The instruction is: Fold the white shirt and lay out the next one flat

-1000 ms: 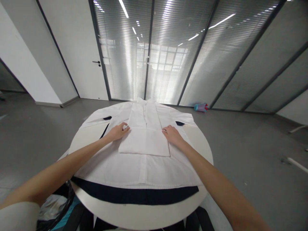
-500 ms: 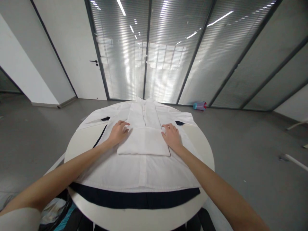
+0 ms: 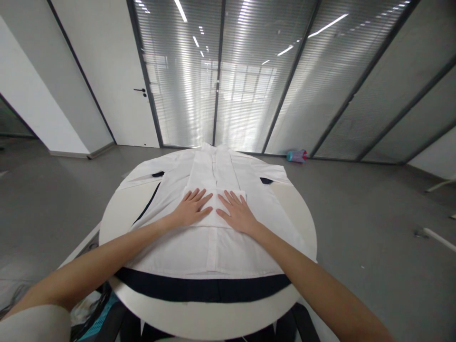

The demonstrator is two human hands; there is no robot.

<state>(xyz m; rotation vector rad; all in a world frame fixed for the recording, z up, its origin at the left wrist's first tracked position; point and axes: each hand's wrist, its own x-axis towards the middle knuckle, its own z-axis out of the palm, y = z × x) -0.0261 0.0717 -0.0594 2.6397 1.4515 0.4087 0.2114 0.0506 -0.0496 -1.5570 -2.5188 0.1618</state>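
A white shirt [image 3: 171, 254] lies spread over a round white table [image 3: 199, 320], its collar at the far edge. On its middle rests a folded white garment [image 3: 213, 221], with its lower edge folded up into a flap. My left hand [image 3: 192, 207] lies flat on the left part of the flap, fingers spread. Opposite it, my right hand [image 3: 237, 211] presses flat on the right part, fingers also spread. Dark navy fabric [image 3: 199, 289] shows below the shirt's near hem and in small patches by the sleeves.
A glass partition with blinds [image 3: 245, 95] stands beyond the table, with a white door [image 3: 124, 114] at its left. A blue and red item [image 3: 297, 156] lies on the floor by the partition. Below the table at left is a bin or basket [image 3: 96, 323] holding cloth.
Both hands have moved inward from the garment's side edges onto its folded flap. Their fingers, curled before, now lie spread flat.
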